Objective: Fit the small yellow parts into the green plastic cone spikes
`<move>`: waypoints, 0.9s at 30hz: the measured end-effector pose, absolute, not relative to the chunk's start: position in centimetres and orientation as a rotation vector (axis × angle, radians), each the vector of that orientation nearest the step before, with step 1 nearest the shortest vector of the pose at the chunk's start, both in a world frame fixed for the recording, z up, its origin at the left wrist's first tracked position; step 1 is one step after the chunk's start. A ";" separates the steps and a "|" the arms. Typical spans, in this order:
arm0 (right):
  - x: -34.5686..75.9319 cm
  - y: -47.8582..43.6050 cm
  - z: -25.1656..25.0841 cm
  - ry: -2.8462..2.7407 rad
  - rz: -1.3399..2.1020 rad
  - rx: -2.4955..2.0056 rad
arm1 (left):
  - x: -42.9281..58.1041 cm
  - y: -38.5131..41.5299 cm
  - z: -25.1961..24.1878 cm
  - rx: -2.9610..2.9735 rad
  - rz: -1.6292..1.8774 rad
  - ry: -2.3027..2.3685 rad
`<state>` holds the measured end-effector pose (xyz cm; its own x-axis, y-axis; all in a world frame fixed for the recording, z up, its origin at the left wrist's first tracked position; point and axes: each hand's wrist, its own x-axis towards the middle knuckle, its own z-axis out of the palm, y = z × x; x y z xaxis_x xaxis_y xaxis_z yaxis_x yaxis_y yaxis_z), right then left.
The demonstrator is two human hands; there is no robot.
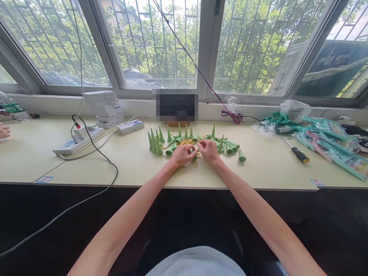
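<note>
My left hand and my right hand are close together over the table, fingers bent into a pinch on each. What sits between the fingertips is too small to make out. A green cone shows just under the fingers of my left hand. Behind the hands lies a pile of small yellow pieces. Several upright green cones stand left of my left hand. To the right of my right hand, green cones lie on their sides, and a single cone lies apart from them.
A power strip with a dark cable crosses the left of the table. White boxes are stacked behind it. On the right lie a screwdriver and teal plastic packages. Another person's hand shows far left.
</note>
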<state>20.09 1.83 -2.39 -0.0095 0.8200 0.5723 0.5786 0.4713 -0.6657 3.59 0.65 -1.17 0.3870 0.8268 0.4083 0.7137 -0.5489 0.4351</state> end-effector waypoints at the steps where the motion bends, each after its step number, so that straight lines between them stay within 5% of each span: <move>1: 20.1 1.8 -2.4 -1.698 0.297 -1.213 | 3.6 0.6 -1.2 2.453 0.890 1.381; 27: 20.0 1.8 -2.3 -1.713 0.332 -1.208 | 3.4 1.5 -2.0 2.433 1.178 1.449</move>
